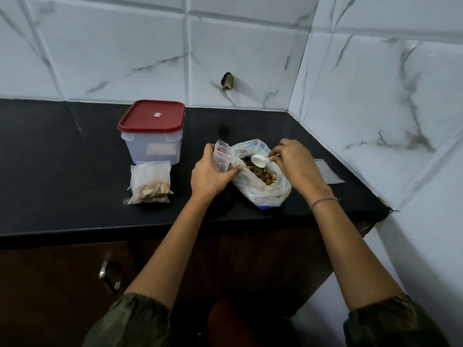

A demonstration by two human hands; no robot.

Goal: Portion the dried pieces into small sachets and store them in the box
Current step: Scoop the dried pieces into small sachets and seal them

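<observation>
Dried pieces (260,172), brown and yellow, sit in an open plastic bag (265,194) on the counter (62,156), right of centre. A white spoon (258,161) hangs bowl-down just over them.

Right hand (294,162): fingers pinch the spoon's handle; a thread bracelet (323,202) circles the wrist.

Left hand (209,175), at the bag's 9 o'clock: fingers curl round an empty clear sachet (223,156), held upright beside the bag's rim.

Further out at 9 o'clock, a filled sachet (150,185) lies on the counter. Just behind it, at the bag's 10 o'clock, stands the clear box (153,146), its red lid (152,116) on. At 3 o'clock, a flat sachet (329,171) lies partly behind the right hand.

Counter black and glossy, running into a corner. Walls (112,53) are white marble-look tile; dark chipped hole (228,81) at 12 o'clock. Dark cabinet below, with a metal handle (107,276).
</observation>
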